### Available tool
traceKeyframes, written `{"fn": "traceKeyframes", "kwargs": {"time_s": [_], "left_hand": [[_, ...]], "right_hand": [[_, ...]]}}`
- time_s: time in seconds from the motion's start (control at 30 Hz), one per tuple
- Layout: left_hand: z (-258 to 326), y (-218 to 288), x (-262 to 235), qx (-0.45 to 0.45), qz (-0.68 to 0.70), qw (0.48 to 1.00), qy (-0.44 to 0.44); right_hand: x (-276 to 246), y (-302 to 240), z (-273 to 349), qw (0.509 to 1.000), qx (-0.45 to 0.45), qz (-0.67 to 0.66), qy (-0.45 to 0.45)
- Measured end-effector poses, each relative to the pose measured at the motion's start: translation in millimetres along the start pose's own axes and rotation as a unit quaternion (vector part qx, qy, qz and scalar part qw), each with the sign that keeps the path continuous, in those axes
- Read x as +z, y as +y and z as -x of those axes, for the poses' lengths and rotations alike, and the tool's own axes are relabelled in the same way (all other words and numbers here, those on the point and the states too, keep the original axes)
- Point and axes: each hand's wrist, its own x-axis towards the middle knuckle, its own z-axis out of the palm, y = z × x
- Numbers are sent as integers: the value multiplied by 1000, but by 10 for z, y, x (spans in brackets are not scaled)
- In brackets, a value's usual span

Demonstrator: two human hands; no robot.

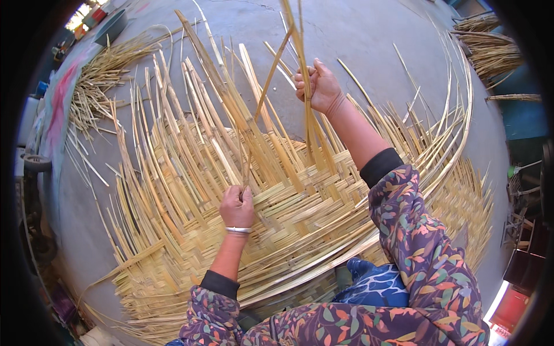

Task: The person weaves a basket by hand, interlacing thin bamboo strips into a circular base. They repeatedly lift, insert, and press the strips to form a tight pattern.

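A large half-woven mat of flat yellow bamboo strips (300,213) lies on the concrete ground in front of me, its loose strip ends fanning outward. My left hand (236,206), with a white bangle on the wrist, is closed around the base of a thin strip where it meets the weave. My right hand (316,86) is raised farther out and grips a bundle of long upright strips (297,34) that rise past the top of the picture. Both sleeves are patterned with leaves.
A heap of loose bamboo strips (98,81) lies at the far left beside a dark basin (111,27). More bundles (490,49) are stacked at the upper right. Grey concrete (358,34) stretches beyond the mat. Dark objects and a wheel (36,162) line the left edge.
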Motion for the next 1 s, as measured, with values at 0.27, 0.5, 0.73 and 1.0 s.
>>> {"fn": "traceKeyframes", "kwargs": {"time_s": [0.27,0.5,0.73,1.0], "left_hand": [[5,-2,-12,-9,10,1000,-8],[-62,39,-134,29,48,996,-69],[-134,-10,-160,21,67,988,-141],[-251,-141,-194,-53,71,970,-225]], "right_hand": [[-101,90,-109,989,132,45,-51],[56,406,-222,925,185,322,-78],[106,295,-203,985,57,139,-83],[-173,116,373,981,-47,156,104]]}}
